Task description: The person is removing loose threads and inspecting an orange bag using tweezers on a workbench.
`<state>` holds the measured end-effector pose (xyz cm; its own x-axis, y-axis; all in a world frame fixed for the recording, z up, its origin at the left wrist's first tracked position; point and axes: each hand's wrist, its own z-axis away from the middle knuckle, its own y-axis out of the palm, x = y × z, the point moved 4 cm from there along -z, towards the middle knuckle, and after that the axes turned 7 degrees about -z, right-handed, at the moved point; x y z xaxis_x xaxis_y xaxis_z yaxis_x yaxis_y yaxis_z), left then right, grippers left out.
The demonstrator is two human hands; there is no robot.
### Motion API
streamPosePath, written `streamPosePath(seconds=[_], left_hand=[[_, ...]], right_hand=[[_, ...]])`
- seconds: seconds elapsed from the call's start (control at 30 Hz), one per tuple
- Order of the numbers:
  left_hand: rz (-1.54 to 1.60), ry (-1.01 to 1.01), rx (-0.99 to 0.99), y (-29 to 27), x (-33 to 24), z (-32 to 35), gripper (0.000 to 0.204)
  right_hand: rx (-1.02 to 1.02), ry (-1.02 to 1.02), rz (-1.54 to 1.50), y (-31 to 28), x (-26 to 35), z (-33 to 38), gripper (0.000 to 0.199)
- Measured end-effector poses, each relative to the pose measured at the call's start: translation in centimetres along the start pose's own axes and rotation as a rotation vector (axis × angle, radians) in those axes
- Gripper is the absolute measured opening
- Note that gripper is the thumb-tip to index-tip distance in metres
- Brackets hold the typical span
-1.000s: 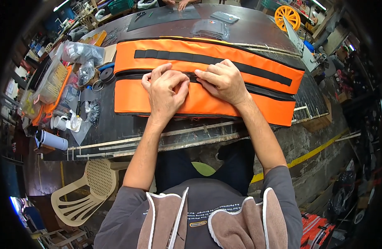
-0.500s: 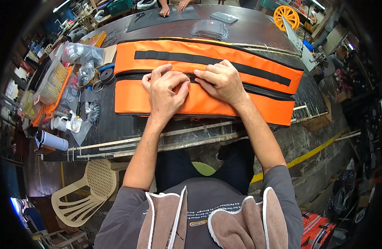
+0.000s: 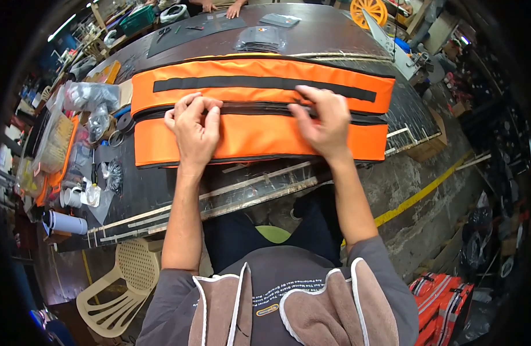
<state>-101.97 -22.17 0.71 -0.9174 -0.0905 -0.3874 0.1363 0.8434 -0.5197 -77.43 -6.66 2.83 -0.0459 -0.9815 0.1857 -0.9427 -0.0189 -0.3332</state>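
Note:
A long orange bag (image 3: 260, 135) with black piping lies across the table before me. A black zipper (image 3: 251, 109) runs along its middle, and a black webbing strap (image 3: 242, 83) is fixed along its far panel. My left hand (image 3: 195, 130) is at the zipper left of centre, its fingers bent and pinched on the bag's edge there; the fingertips are partly hidden. To the right, my right hand (image 3: 325, 121) hovers over the zipper and far panel, thumb and fingers apart, slightly blurred, with nothing visible between them.
Left of the bag stand clear plastic boxes (image 3: 53, 135), tape rolls (image 3: 125, 124), mugs (image 3: 74, 197) and a white tumbler (image 3: 68, 222). Across the table, another person's hands (image 3: 235, 8) rest by a dark mat (image 3: 193, 34) near packed grey pieces (image 3: 260, 39). A plastic chair (image 3: 121, 282) stands at lower left.
My hands have moved apart along the zipper. The right hand has let go and spread its fingers; the left stays pinched farther left. The whole view has shifted a little.

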Motion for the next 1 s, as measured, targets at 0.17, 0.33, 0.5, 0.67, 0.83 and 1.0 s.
streamPosePath(seconds=[0.17,0.33,0.5,0.67,0.83,1.0], left_hand=[[0.005,0.014,-0.007,0.5,0.6,-0.8,0.014],[-0.143,0.036,-0.083,1.1,-1.6,-0.7,0.015],[-0.184,0.036,-0.111,2.3,-4.5,0.4,0.009],[0.051,0.162,-0.033,4.0,-8.4,1.9,0.013],[0.321,0.302,0.094,8.3,-13.6,3.9,0.021],[0.36,0.335,0.058,11.3,-17.2,3.5,0.026]], right_hand=[[-0.426,0.559,0.047,-11.6,-5.7,8.5,0.022],[-0.326,0.721,0.043,-15.0,-5.2,12.0,0.013],[-0.238,0.675,-0.101,-11.0,-3.3,10.0,0.024],[-0.214,0.716,-0.132,-8.2,-3.2,8.5,0.028],[-0.26,0.793,-0.12,-7.3,-3.6,9.0,0.021],[-0.277,0.906,-0.321,-7.2,-2.7,10.1,0.02]])
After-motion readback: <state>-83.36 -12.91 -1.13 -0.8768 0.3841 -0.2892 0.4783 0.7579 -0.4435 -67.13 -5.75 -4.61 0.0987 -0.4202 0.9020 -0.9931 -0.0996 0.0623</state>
